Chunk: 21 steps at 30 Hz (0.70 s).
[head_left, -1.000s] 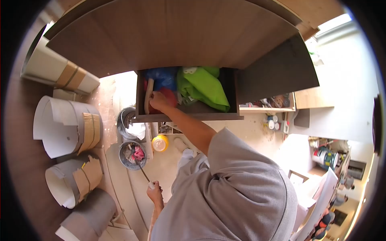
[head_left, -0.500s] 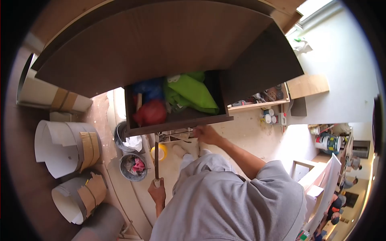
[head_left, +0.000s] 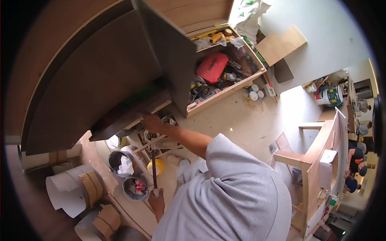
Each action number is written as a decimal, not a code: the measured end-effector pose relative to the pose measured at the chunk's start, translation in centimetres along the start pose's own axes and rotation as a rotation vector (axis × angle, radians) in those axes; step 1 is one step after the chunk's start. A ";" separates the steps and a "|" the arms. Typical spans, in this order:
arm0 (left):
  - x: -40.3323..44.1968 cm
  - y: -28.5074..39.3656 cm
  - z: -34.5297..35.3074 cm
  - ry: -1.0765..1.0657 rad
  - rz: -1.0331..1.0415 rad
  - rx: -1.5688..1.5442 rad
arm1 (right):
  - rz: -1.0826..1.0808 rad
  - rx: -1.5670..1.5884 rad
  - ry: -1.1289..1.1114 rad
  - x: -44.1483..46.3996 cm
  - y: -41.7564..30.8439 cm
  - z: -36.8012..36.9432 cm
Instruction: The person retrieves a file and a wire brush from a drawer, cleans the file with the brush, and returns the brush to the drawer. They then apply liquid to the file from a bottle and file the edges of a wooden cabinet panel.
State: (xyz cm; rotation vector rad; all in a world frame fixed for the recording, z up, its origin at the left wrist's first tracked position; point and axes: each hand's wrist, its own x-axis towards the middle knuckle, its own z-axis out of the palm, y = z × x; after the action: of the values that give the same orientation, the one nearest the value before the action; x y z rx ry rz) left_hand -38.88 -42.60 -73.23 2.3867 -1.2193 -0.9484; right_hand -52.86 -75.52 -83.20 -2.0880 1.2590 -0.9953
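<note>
My left hand (head_left: pixel 156 199), low in the view, is closed around the light lower end of a long, thin dark bar (head_left: pixel 154 170). The bar stands roughly upright; its exact kind is not clear. My right hand (head_left: pixel 152 123) reaches up to the front edge of a dark drawer (head_left: pixel 120 127), with fingers partly stretched out against it and no object visible in them. Most of the drawer lies in shadow beneath the dark brown cabinet panel (head_left: pixel 92 76). Its contents show only as a dim green patch (head_left: pixel 140 94).
To the right, an open wooden toolbox (head_left: pixel 223 95) holds a red case (head_left: pixel 212 67) and power tools. Two buckets (head_left: pixel 120 158) (head_left: pixel 136 188), a yellow roll (head_left: pixel 155 167) and rolled sheets (head_left: pixel 72 186) stand left. A wooden frame (head_left: pixel 307 168) and several people are at right.
The drawer has slid inward under the cabinet, with my right hand at its front edge. The view has swung right, showing more of the toolbox. My left hand keeps the bar.
</note>
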 end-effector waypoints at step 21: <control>-7.9 36.0 26.4 -1.110 1.403 0.392 | 0.977 0.867 1.331 -43.8 0.4 -38.0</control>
State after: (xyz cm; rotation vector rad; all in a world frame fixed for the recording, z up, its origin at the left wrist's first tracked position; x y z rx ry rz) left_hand -81.84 -56.81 -70.40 0.3729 -2.8968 -1.4239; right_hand -96.54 -38.28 -74.87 0.1072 1.5886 -1.9005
